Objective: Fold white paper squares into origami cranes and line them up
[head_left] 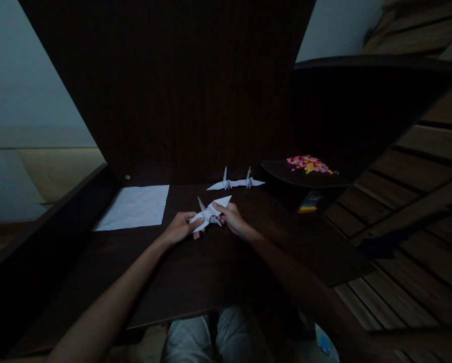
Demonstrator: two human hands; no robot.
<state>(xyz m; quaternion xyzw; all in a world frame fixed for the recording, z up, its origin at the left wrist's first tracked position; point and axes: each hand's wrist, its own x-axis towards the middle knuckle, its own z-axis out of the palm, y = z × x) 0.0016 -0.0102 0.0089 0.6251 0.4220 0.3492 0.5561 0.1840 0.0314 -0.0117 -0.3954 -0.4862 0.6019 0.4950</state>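
Note:
A white paper crane (209,214) is held between my two hands above the dark desk. My left hand (181,227) pinches its left wing, thumb on top and fingers beneath. On the other wing, my right hand (231,218) closes with the thumb lying over the paper. The crane is tilted, its right wing pointing up and away, with one thin point rising between the wings. Just beyond it, two more white paper cranes, a left one (226,184) and a right one (249,182), stand side by side near the back panel, wings spread.
White paper sheets (138,205) lie at the desk's left, beside a raised side board (52,217). To the right, a curved shelf (282,173) bears a pile of small pink, red and yellow pieces (309,164). A tall dark panel (195,91) closes the back.

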